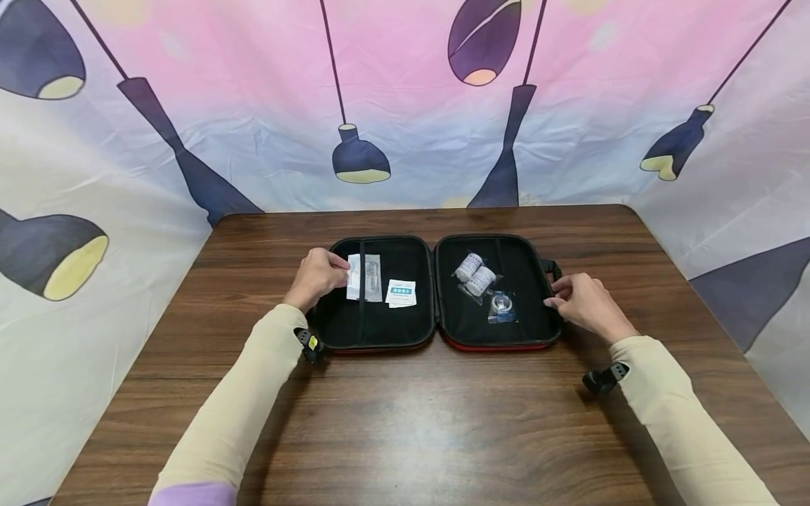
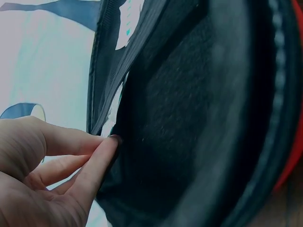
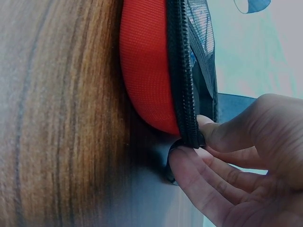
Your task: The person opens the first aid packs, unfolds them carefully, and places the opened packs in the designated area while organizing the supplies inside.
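Note:
A black-lined case with a red outside lies unfolded on the table, its left half point(image 1: 405, 330) and right half point(image 1: 525, 323) side by side. My left hand point(image 1: 318, 275) reaches over the left half's outer side. Its thumb and fingertips pinch the edge of a white packet point(image 1: 373, 277) lying under a black strap point(image 1: 362, 320). A small white-and-teal packet point(image 1: 401, 292) lies beside it. With thumb and fingers, my right hand point(image 1: 585, 302) grips the zippered rim point(image 3: 182, 85) of the right half, close to the black handle point(image 1: 552, 268).
Two white rolls in clear wrappers, one being the upper roll point(image 1: 469, 267), lie in the right half. Below them is a bagged roll of tape point(image 1: 501, 303). The brown wooden table point(image 1: 405, 422) reaches back to a printed cloth point(image 1: 272, 154) with lamp drawings.

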Available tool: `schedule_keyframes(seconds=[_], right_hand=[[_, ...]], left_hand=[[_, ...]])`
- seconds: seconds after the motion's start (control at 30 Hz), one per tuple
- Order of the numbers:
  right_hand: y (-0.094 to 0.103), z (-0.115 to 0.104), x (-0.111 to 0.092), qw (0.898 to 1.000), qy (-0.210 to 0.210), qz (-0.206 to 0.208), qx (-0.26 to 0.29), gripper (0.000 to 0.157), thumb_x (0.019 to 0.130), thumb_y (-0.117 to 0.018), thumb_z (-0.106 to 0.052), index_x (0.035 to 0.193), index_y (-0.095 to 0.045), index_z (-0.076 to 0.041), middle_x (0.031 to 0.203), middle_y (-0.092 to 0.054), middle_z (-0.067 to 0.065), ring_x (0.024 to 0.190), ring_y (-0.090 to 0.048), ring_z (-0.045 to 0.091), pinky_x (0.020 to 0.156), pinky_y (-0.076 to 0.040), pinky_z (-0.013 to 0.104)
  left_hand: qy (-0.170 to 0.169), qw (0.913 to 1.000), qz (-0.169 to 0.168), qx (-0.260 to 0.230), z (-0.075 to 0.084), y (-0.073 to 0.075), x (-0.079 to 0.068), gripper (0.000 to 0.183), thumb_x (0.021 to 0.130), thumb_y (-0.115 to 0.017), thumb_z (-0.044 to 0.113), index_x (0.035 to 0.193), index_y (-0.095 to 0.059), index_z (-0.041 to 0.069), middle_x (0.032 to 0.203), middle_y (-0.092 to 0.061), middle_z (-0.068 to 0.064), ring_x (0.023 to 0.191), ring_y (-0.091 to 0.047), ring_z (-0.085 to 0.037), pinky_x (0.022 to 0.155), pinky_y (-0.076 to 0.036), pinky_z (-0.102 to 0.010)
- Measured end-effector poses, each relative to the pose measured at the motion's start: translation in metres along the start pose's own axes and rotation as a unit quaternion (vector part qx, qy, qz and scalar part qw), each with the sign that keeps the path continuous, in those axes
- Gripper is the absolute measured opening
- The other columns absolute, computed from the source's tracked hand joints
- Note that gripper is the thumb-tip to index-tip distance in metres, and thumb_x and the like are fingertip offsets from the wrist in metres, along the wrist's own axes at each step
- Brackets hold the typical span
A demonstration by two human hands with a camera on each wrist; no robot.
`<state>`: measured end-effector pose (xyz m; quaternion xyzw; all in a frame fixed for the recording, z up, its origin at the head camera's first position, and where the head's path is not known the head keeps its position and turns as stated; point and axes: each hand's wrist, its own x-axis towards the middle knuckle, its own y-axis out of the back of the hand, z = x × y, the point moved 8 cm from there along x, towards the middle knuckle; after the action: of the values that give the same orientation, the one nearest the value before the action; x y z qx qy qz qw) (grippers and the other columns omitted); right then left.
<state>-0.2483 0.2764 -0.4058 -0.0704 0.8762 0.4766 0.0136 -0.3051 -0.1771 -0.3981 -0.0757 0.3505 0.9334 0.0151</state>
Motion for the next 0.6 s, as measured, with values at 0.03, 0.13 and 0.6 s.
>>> schedule_keyframes(seconds=[0.03, 0.13, 0.6], right_hand=[[0.000, 0.000, 0.000, 1.000, 0.000, 0.000, 0.000, 0.037, 0.092, -0.072, -0.014, 0.117, -0.065, 0.013, 0.099, -0.071, 0.022, 0.088, -0.068, 0.032, 0.074, -0.055, 0.045], [0.000, 0.000, 0.000, 1.000, -0.001, -0.001, 0.002, 0.037, 0.092, -0.072, -0.013, 0.117, -0.065, 0.013, 0.099, -0.071, 0.022, 0.088, -0.068, 0.032, 0.073, -0.055, 0.044], [0.000, -0.001, -0.001, 1.000, -0.004, -0.006, 0.011, 0.038, 0.093, -0.072, -0.014, 0.118, -0.064, 0.013, 0.100, -0.070, 0.023, 0.082, -0.068, 0.027, 0.066, -0.055, 0.037]], left_hand=[[-0.005, 1.0000, -0.003, 0.002, 0.001, -0.002, 0.000, 0.024, 0.092, -0.063, 0.001, 0.113, -0.072, -0.004, 0.118, -0.068, -0.021, 0.094, -0.069, -0.027, 0.080, -0.058, -0.034], [-0.015, 0.9999, -0.001, 0.007, 0.004, -0.006, 0.000, 0.024, 0.091, -0.063, -0.001, 0.112, -0.073, -0.004, 0.114, -0.070, -0.020, 0.092, -0.069, -0.026, 0.077, -0.057, -0.033], [-0.075, 0.9922, -0.003, 0.099, 0.030, -0.001, -0.008, 0.023, 0.099, -0.066, 0.015, 0.116, -0.073, 0.001, 0.104, -0.074, -0.015, 0.086, -0.074, -0.025, 0.087, -0.056, -0.047]])
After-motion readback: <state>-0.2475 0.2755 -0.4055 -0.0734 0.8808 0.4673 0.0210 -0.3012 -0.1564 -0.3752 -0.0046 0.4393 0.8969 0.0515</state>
